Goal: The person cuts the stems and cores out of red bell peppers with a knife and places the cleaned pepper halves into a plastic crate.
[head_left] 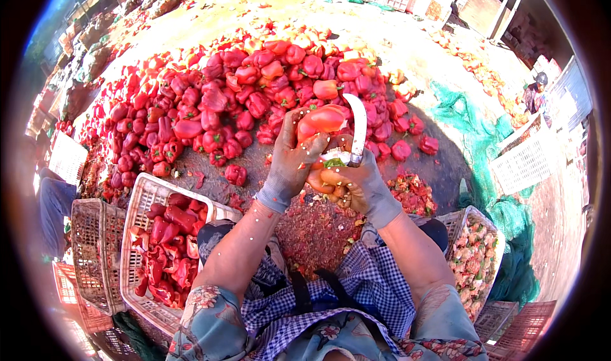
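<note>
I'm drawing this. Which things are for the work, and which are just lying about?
Probably for the work:
split pepper, left hand
curved knife, right hand
pepper heap
crate of red pieces
crate of pale scraps

Probably lying about:
green netting
white crate beside it

A sunlit open-air produce yard (449, 160), from its heap of red peppers (254, 94), plastic crates (130, 265) and green netting (474, 146).

Head-worn fisheye, left of a pair, angled down and forward over the wearer's forearms (240, 249). Apron (385, 281) close at the lower edge, pepper pile (223, 97) farther off above centre; edges bend.
</note>
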`<move>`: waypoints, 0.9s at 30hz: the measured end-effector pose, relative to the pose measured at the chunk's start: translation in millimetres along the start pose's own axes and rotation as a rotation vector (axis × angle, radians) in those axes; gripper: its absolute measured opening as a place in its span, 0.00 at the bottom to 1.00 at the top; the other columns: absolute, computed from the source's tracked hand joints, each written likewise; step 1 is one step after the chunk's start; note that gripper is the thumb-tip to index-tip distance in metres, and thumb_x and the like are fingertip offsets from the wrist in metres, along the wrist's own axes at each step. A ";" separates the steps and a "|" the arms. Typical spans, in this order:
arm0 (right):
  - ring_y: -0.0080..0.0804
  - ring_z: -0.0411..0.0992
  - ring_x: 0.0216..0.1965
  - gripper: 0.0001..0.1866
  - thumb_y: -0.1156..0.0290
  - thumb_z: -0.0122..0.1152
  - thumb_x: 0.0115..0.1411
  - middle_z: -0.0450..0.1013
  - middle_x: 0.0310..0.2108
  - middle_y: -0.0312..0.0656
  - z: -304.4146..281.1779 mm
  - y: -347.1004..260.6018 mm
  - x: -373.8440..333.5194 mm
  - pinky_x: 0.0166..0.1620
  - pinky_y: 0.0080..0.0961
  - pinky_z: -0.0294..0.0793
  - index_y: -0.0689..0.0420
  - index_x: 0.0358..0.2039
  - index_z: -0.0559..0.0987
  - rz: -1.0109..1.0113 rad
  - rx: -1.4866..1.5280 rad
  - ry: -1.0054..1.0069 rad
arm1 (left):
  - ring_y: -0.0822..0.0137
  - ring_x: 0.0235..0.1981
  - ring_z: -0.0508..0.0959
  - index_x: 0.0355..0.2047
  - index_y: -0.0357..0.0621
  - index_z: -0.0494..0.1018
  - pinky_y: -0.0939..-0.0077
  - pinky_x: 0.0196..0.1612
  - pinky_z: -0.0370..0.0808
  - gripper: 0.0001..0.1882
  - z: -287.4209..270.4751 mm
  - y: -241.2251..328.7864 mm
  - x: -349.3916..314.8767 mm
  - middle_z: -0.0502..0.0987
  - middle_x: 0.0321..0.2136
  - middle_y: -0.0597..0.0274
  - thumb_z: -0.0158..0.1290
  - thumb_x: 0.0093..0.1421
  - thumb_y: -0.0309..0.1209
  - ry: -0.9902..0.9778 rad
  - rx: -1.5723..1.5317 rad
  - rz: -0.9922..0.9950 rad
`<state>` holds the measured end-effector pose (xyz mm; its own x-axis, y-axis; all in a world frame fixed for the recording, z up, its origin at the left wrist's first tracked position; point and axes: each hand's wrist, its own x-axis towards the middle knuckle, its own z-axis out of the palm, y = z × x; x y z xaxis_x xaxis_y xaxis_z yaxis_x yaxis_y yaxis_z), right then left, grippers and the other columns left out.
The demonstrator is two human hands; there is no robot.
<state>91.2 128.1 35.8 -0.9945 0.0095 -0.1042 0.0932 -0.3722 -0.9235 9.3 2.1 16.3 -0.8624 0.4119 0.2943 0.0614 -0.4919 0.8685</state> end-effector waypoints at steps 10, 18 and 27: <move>0.19 0.74 0.33 0.25 0.75 0.69 0.45 0.75 0.35 0.35 -10.4 -7.2 -1.7 0.37 0.18 0.74 0.59 0.47 0.73 -0.176 -0.401 -0.161 | 0.68 0.47 0.73 0.56 0.42 0.59 0.71 0.50 0.72 0.24 -11.1 -9.7 -1.7 0.71 0.47 0.60 0.52 0.61 0.29 -0.090 -0.293 -0.064; 0.23 0.72 0.42 0.29 0.72 0.70 0.45 0.74 0.41 0.39 -9.7 -10.3 -12.2 0.47 0.24 0.71 0.61 0.49 0.71 -0.289 -0.520 -0.053 | 0.63 0.51 0.72 0.59 0.42 0.56 0.66 0.54 0.71 0.26 -13.7 -15.1 0.9 0.69 0.52 0.55 0.50 0.63 0.31 -0.115 -0.338 -0.089; 0.24 0.74 0.36 0.27 0.65 0.70 0.50 0.74 0.37 0.39 -87.3 -43.6 -44.8 0.39 0.23 0.74 0.60 0.48 0.72 -0.138 -0.686 0.313 | 0.62 0.45 0.77 0.59 0.38 0.57 0.68 0.49 0.75 0.33 -66.4 -19.4 -7.4 0.73 0.48 0.54 0.57 0.53 0.21 -0.165 0.667 0.287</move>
<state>135.9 225.0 48.5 -0.9490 0.3145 0.0234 0.0793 0.3096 -0.9476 -18.8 -42.3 -29.2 -0.6834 0.4729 0.5562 0.6101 -0.0485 0.7908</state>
